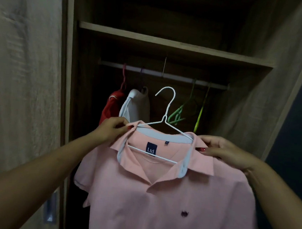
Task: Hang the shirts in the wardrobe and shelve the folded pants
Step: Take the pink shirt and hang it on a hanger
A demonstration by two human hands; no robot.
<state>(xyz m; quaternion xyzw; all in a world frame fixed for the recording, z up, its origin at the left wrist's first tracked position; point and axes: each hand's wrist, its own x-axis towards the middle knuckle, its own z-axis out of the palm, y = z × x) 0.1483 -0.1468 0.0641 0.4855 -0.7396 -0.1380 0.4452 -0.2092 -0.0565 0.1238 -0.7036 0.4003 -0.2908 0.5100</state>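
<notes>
A pink polo shirt (171,200) with a grey-lined collar hangs on a white wire hanger (165,115), held up in front of the open wardrobe. My left hand (111,130) pinches the collar at the shirt's left shoulder. My right hand (224,152) grips the collar and shoulder on the right side. The hanger's hook points up, below the rail (161,74) and apart from it. No folded pants are in view.
On the rail hang a red shirt (111,104) and a white shirt (138,103) at the left, and empty green hangers (186,108) at the right. A wooden shelf (172,44) spans above the rail. The wardrobe door (19,82) stands at the left.
</notes>
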